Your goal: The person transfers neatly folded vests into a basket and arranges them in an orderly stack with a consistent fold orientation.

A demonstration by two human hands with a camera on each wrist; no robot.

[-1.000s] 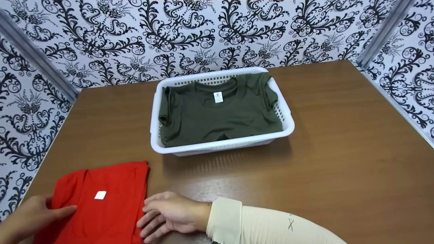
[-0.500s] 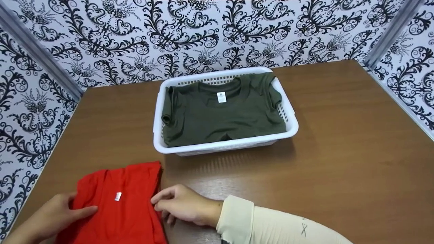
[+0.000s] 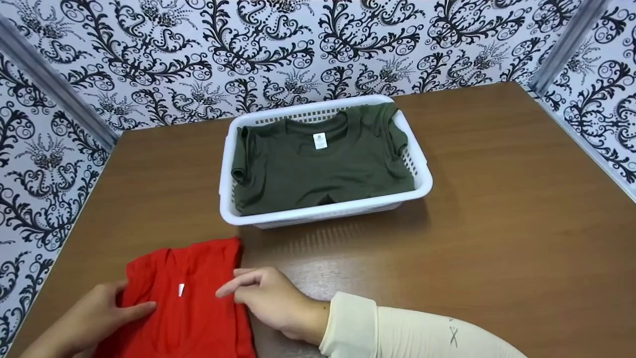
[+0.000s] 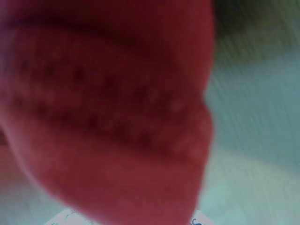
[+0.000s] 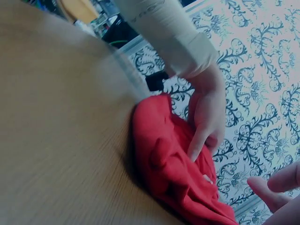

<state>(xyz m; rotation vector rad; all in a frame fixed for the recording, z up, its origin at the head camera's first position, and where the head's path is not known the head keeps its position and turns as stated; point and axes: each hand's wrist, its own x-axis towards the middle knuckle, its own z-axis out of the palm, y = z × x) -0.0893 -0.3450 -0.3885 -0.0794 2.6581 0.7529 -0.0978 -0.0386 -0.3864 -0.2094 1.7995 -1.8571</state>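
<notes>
A folded red T-shirt [image 3: 198, 318] with a small white label lies at the front left of the table, creased down its middle. My left hand [image 3: 102, 315] grips its left side, thumb on top and the other fingers mostly hidden by the cloth. Red cloth [image 4: 108, 140] fills much of the left wrist view, blurred. My right hand [image 3: 280, 301] is at the shirt's right edge, its forefinger stretched out over the cloth. In the right wrist view the fingers [image 5: 276, 187] of that hand are spread apart from the shirt [image 5: 161, 140].
Behind the red shirt stands a white plastic basket [image 3: 323, 215] holding a folded dark green T-shirt [image 3: 323, 169] with a white neck label. The brown wooden table [image 3: 497, 209] reaches back to walls [image 3: 318, 49] covered in a black-and-white scroll pattern.
The red shirt has shifted right and grown narrower, its label now partly folded. My left hand has moved right with it. My right fingers have come from beside the edge to over the cloth.
</notes>
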